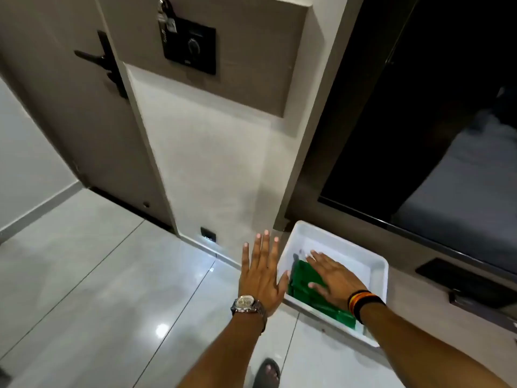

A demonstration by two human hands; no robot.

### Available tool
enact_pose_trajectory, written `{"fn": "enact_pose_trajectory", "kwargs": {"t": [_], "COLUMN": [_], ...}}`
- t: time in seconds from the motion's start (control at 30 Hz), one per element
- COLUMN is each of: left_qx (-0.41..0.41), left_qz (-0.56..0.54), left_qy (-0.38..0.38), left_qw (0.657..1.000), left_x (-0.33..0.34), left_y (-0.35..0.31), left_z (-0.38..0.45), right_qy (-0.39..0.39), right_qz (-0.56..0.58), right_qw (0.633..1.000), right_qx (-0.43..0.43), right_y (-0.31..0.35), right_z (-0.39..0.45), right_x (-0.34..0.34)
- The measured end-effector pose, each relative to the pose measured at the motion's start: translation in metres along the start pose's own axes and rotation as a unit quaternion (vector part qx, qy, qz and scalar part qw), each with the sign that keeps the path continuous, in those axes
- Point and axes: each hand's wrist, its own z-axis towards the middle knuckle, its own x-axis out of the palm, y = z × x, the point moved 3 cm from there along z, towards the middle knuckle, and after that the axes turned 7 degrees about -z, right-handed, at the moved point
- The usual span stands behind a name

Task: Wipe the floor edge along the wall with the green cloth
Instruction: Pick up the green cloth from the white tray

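Green cloth [303, 278] lying folded in a white tub [377, 273] on the floor [98, 289], close to the wall [212, 175].

Right hand [334, 277] is resting flat on the cloth, fingers extended, grip released; left hand [261, 274] is hovering open beside the tub, holding nothing. Cloth is looking soft, light and limp, likely to unfold when lifted, so pinching a gathered edge seems best. Its long axis is appearing to run diagonally, from the tub's near right corner toward the wall.

two hands [261, 275], one green cloth [305, 278], one tub [377, 278]
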Motion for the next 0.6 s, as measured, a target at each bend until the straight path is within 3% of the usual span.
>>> {"fn": "enact_pose_trajectory", "kwargs": {"t": [0.1, 0.27, 0.37, 0.6], "left_qx": [-0.023, -0.051, -0.053, -0.042], "left_qz": [-0.007, -0.01, -0.01, -0.021], "left_qy": [0.025, 0.074, 0.077, 0.045], "left_qw": [0.999, 0.996, 0.996, 0.998], "left_x": [0.018, 0.04, 0.044, 0.025], "left_y": [-0.007, -0.01, -0.014, 0.003], "left_z": [0.007, 0.017, 0.02, 0.034], "right_qy": [0.057, 0.033, 0.067, 0.097], "right_qz": [0.021, 0.065, 0.119, 0.13], "right_qw": [0.998, 0.996, 0.987, 0.985], "right_qx": [0.011, 0.053, 0.089, 0.054], "right_y": [-0.022, -0.035, -0.04, -0.032], "right_z": [0.003, 0.022, 0.036, 0.031], "right_x": [0.023, 0.03, 0.021, -0.007]}}
